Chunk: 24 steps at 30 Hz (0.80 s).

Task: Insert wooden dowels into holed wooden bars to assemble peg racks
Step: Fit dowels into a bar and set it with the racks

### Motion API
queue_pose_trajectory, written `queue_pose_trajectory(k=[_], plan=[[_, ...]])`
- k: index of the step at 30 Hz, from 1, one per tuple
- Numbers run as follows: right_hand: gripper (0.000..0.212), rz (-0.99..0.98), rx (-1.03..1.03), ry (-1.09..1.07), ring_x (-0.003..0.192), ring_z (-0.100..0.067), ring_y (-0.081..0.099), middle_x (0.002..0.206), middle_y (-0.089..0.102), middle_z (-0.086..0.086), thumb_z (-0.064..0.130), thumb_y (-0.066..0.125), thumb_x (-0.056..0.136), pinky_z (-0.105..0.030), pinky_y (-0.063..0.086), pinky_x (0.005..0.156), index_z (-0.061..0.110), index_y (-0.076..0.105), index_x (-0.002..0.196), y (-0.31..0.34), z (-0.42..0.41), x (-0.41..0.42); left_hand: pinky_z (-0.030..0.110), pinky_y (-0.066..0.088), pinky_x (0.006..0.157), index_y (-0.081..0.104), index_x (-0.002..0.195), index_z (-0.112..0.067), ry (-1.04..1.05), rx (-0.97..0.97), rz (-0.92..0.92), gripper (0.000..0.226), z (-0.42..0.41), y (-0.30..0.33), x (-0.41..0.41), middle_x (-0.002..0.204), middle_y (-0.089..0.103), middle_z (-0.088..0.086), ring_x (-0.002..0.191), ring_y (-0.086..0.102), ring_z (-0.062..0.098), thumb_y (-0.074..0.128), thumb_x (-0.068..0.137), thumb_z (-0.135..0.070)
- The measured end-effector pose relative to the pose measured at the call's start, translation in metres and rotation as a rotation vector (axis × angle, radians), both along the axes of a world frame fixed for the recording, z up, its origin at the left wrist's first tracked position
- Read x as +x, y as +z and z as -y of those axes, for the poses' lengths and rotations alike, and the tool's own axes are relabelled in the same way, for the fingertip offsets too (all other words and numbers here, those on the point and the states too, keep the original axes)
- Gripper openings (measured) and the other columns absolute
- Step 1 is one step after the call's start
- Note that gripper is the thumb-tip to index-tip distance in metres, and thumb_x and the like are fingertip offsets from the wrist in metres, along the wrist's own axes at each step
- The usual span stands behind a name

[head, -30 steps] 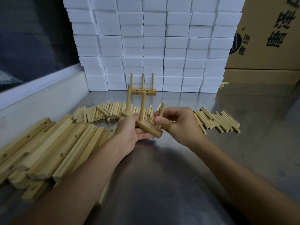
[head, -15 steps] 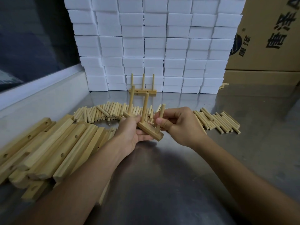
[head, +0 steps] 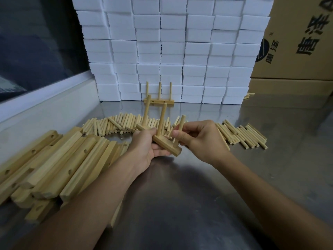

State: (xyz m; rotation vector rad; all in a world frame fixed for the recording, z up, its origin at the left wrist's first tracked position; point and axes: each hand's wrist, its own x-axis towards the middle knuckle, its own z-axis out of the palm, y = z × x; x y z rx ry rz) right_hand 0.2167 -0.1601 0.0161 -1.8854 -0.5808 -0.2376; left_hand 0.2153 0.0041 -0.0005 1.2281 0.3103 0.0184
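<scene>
Fingers of right hand (head: 200, 139) pinch third dowel (head: 180, 129) at bar (head: 166, 144); left hand (head: 144, 150) grips bar w/ two dowels upright, above counter (head: 198, 186).

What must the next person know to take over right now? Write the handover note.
Left hand holds the bar above the table, two dowels standing in it.
Right hand pinches the third dowel at the bar's near end; whether it is fully seated cannot be told.
Done: one finished rack by the white blocks.
Left: seat this dowel, then fill the spare bars from the loose dowels.
</scene>
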Motion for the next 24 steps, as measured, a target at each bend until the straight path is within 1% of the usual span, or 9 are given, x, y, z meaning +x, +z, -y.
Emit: queue_pose_trajectory(k=[4, 6, 8, 10, 13, 16, 20, 22, 24], plan=[[0.012, -0.042, 0.039, 0.075, 0.078, -0.01, 0.074, 0.086, 0.077, -0.003, 0.003, 0.067, 0.09, -0.02, 0.059, 0.073, 0.004, 0.076, 0.099, 0.001, 0.002, -0.001, 0.04, 0.059, 0.053, 0.05, 0.128, 0.003, -0.006, 0.008, 0.0, 0.033, 0.0, 0.0, -0.001, 0.097, 0.073, 0.025, 0.078, 0.074, 0.037, 0.041, 0.105, -0.02], [0.01, -0.017, 0.044, 0.071, 0.072, -0.007, 0.072, 0.079, 0.076, 0.003, 0.006, 0.07, 0.088, -0.017, 0.057, 0.067, 0.009, 0.077, 0.094, 0.001, 0.001, -0.003, 0.037, 0.058, 0.05, 0.052, 0.127, 0.003, -0.005, 0.011, -0.002, 0.033, 0.0, 0.0, -0.002, 0.095, 0.074, 0.023, 0.075, 0.074, 0.035, 0.042, 0.105, -0.02], [0.007, 0.006, 0.066, 0.055, 0.062, -0.002, 0.069, 0.07, 0.075, 0.009, 0.01, 0.075, 0.084, -0.013, 0.052, 0.059, 0.015, 0.078, 0.089, 0.001, 0.0, -0.003, 0.039, 0.059, 0.051, 0.051, 0.129, 0.002, -0.006, 0.009, -0.005, 0.033, 0.001, 0.0, -0.001, 0.093, 0.074, 0.022, 0.076, 0.075, 0.035, 0.042, 0.105, -0.02], [0.005, 0.019, 0.094, 0.024, 0.057, -0.002, 0.065, 0.067, 0.074, 0.006, 0.014, 0.078, 0.082, -0.015, 0.051, 0.055, 0.014, 0.079, 0.087, -0.001, 0.0, -0.003, 0.042, 0.061, 0.055, 0.048, 0.131, 0.001, -0.012, 0.011, -0.009, 0.034, 0.001, 0.0, -0.002, 0.096, 0.074, 0.024, 0.079, 0.074, 0.037, 0.043, 0.105, -0.02], [0.006, 0.045, 0.081, -0.023, 0.055, -0.002, 0.064, 0.065, 0.073, 0.006, 0.017, 0.079, 0.081, -0.017, 0.052, 0.055, 0.013, 0.08, 0.086, -0.005, -0.002, -0.003, 0.04, 0.059, 0.053, 0.048, 0.13, 0.003, -0.009, 0.006, -0.009, 0.034, 0.0, 0.001, -0.001, 0.097, 0.073, 0.025, 0.079, 0.074, 0.037, 0.043, 0.105, -0.02], [0.004, 0.048, 0.039, -0.019, 0.063, -0.002, 0.069, 0.069, 0.073, 0.01, 0.014, 0.076, 0.085, -0.019, 0.056, 0.062, 0.015, 0.079, 0.089, -0.005, -0.002, -0.001, 0.037, 0.057, 0.05, 0.05, 0.13, 0.002, 0.005, -0.015, -0.009, 0.034, 0.0, 0.001, -0.002, 0.095, 0.074, 0.024, 0.076, 0.074, 0.036, 0.043, 0.105, -0.02], [0.01, 0.016, 0.05, 0.01, 0.074, -0.009, 0.073, 0.081, 0.077, 0.0, 0.012, 0.071, 0.089, -0.025, 0.06, 0.073, 0.01, 0.077, 0.097, -0.006, 0.002, 0.004, 0.035, 0.056, 0.047, 0.051, 0.129, 0.003, 0.012, -0.012, -0.005, 0.034, 0.001, 0.001, -0.001, 0.093, 0.073, 0.024, 0.072, 0.074, 0.035, 0.043, 0.105, -0.021], [0.011, 0.052, 0.039, -0.007, 0.075, -0.008, 0.073, 0.082, 0.077, 0.0, 0.012, 0.071, 0.089, -0.024, 0.06, 0.072, 0.009, 0.077, 0.097, -0.009, 0.001, 0.003, 0.038, 0.057, 0.049, 0.05, 0.129, 0.003, 0.012, -0.035, 0.002, 0.033, 0.0, 0.001, -0.001, 0.092, 0.073, 0.024, 0.073, 0.074, 0.037, 0.043, 0.105, -0.019], [0.011, 0.13, -0.01, -0.046, 0.074, -0.008, 0.072, 0.08, 0.076, 0.002, 0.016, 0.07, 0.091, -0.029, 0.06, 0.072, 0.011, 0.078, 0.096, -0.013, 0.0, 0.001, 0.044, 0.059, 0.053, 0.047, 0.13, 0.003, 0.004, -0.085, 0.012, 0.033, 0.0, 0.001, -0.001, 0.094, 0.072, 0.026, 0.077, 0.074, 0.039, 0.042, 0.106, -0.018]])
